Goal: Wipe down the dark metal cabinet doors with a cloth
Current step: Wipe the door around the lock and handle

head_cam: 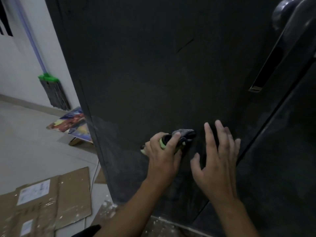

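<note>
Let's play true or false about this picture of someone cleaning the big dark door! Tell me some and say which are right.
1. The left hand grips the cloth. True.
2. The right hand holds a sponge. False: its fingers are spread and hold nothing.
3. A mop leans on the wall. True.
4. The cabinet door is white. False: it is dark.
5. Cardboard lies on the floor. True.

Bare L hand [163,152], R hand [217,165].
</note>
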Demonstrator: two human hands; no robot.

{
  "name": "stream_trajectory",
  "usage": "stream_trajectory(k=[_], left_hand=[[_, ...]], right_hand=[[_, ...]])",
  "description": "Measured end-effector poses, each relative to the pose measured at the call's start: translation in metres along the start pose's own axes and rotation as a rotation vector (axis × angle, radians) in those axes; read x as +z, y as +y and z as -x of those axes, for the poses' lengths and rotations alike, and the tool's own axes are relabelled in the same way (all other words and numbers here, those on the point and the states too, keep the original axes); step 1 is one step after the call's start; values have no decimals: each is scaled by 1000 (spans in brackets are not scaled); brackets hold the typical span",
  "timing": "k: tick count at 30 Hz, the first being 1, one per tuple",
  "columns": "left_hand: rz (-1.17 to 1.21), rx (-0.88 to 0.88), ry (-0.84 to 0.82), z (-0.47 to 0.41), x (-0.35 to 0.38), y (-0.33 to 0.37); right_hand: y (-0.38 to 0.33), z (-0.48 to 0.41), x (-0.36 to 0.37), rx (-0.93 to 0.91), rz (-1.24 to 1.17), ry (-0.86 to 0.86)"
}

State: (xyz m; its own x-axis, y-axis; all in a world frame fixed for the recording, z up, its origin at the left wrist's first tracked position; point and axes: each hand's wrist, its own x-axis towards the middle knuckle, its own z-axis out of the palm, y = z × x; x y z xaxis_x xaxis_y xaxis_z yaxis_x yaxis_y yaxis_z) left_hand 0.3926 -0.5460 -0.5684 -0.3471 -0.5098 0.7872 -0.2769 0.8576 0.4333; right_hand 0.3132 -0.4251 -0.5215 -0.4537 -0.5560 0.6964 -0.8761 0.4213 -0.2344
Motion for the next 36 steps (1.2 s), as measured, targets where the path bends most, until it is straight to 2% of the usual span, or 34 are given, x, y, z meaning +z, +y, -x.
stream_trajectory(k=[3, 7, 10, 12, 16, 19, 22, 28, 32, 36], left_hand=[[27, -23, 55, -13, -6, -5], [184, -247, 297, -30, -6, 6], [243, -301, 323, -29, -1, 26], [218, -215, 278, -24, 7, 38], [149, -6, 69, -5, 30, 61], [130, 45, -27, 10, 42, 68], [184, 1, -7, 5, 40, 74], [356, -85, 158, -47, 28, 130], [336, -37, 167, -68, 37, 176], [245, 107, 101, -55, 50, 174]], right_hand=[[8, -1, -7, -10, 15, 22], [15, 3, -17, -9, 32, 3], [26, 9, -25, -15, 45, -8], [35, 12, -30, -4, 41, 27], [53, 16, -44, 98, 30, 152], [68, 19, -53, 206, 3, 170], [83, 24, -58, 248, 22, 143], [101, 30, -66, 278, 11, 94], [112, 33, -73, 280, 3, 74], [119, 35, -81, 272, -33, 39]])
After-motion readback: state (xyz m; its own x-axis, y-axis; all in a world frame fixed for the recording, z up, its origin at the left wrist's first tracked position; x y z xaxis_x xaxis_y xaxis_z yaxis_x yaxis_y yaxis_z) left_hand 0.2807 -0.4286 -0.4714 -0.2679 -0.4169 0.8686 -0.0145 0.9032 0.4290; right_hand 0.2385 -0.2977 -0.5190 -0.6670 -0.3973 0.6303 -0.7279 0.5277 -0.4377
